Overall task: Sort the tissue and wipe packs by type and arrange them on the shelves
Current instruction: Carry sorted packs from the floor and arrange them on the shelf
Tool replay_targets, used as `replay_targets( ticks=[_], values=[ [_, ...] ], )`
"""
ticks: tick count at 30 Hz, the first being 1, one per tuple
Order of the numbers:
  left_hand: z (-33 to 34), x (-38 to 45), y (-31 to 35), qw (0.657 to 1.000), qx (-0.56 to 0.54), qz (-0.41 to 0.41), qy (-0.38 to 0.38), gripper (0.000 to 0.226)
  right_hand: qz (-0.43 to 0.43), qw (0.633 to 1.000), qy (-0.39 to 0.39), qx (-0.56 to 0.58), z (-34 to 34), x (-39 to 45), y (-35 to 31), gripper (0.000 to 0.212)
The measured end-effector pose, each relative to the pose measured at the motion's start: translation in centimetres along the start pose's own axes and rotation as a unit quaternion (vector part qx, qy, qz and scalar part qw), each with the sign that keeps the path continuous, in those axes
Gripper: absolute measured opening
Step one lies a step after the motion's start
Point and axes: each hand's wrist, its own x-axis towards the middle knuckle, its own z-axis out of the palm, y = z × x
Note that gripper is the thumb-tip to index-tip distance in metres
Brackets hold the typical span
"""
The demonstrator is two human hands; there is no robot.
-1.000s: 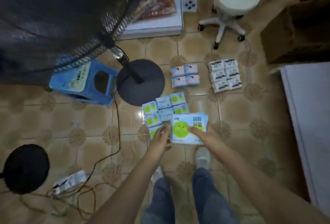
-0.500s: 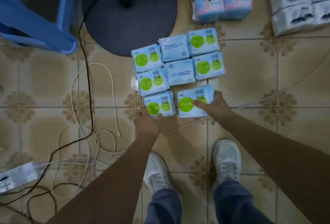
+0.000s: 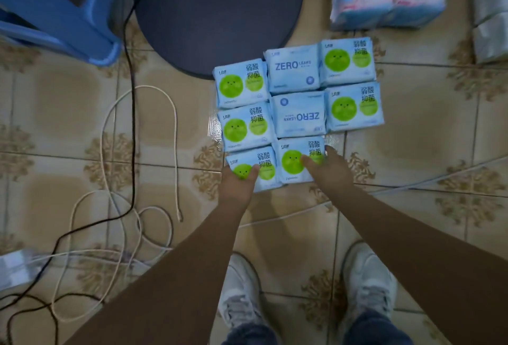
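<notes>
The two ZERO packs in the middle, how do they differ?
The far ZERO pack has its lettering upright to the camera; the near ZERO pack is turned round, lettering upside down. The far one's round badge sits lower right, the near one's upper left. Both are pale blue, flat on the floor, untouched.

I have one view only, from the head camera, looking steeply down at the tiled floor (image 3: 412, 138) from close above. It faces forward past my own shoes (image 3: 368, 284), which sit at the bottom edge. Both forearms run up from the lower corners to mid-frame. The wide lens bends the tile lines near the edges. No second view overlaps it.
</notes>
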Motion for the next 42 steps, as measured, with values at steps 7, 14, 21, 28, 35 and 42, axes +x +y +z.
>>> replay_targets(
  ticks=[7, 14, 21, 28, 35, 42],
  values=[
    [-0.1, 0.5, 2.4, 0.997, 0.067, -0.027, -0.006, 0.068, 0.021, 0.997, 0.051, -0.053, -0.7, 0.1, -0.1, 0.08],
    [-0.5, -0.6, 4.0, 0.991, 0.115, -0.064, -0.003, 0.08, 0.01, 0.989, 0.032, -0.144, -0.7, -1.9, -1.1, 0.088],
    [-3.4, -11.2, 10.6, 0.956, 0.286, 0.02, 0.065, 0.07, -0.081, 0.965, 0.122, -0.216, -11.7, -10.5, -4.7, 0.06],
    [-8.4, -30.1, 27.4, 0.911, 0.367, 0.187, 0.03, 0.064, -0.216, 0.936, 0.178, -0.215, -31.0, -23.1, -19.5, 0.066],
    [-16.3, -52.5, 42.4, 0.869, 0.376, 0.322, 0.01, 0.062, -0.334, 0.879, 0.291, -0.175, -52.6, -43.9, -35.7, 0.072],
    [-21.3, -67.3, 51.4, 0.831, 0.344, 0.436, -0.012, 0.051, -0.35, 0.825, 0.412, -0.164, -67.8, -62.5, -41.0, 0.066]
  ],
)
